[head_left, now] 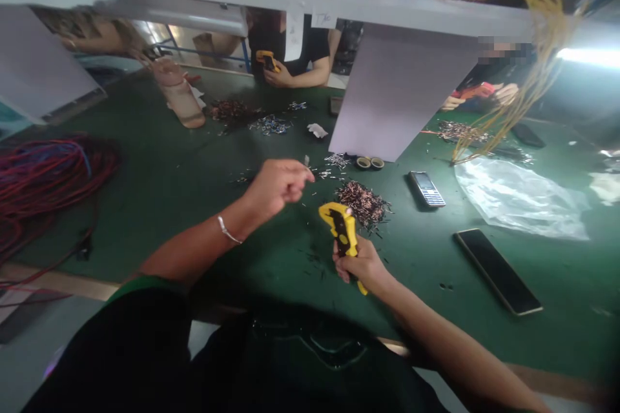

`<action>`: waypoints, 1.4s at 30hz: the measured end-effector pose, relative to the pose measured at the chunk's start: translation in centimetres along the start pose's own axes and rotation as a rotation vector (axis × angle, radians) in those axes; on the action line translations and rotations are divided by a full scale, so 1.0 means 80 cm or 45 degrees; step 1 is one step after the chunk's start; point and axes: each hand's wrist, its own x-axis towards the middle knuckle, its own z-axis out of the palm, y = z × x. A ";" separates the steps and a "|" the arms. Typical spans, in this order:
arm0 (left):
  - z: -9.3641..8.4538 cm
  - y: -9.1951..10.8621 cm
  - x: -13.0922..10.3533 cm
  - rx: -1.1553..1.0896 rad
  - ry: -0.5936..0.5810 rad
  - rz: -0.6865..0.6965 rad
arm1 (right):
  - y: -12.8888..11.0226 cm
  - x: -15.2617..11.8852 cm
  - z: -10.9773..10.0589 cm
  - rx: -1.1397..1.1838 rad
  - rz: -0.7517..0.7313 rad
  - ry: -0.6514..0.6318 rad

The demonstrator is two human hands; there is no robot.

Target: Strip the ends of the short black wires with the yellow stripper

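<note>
My right hand [361,263] is wrapped around the handles of a yellow and black crimping tool [343,232], its head tilted up and to the left. Just beyond that tool lies a heap of short dark and copper-coloured pieces [363,203]. My left hand [278,186] is over the table with its fingers closed in a pinch; anything between the fingertips is too small to make out. Close to those fingertips are scattered small silver terminals [336,160], loose on the green table [271,251].
A phone with keys [427,190], a larger smartphone [498,271] and a clear plastic bag [523,197] lie at right. Red and blue wire coils [48,181] fill the left; a bottle [179,93] stands behind. Yellow wires [542,32] hang from the shelf [387,10]. Co-workers sit opposite.
</note>
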 end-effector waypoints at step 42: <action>0.013 -0.013 -0.015 -0.123 -0.293 0.170 | -0.011 -0.019 0.016 -1.840 -0.626 -0.144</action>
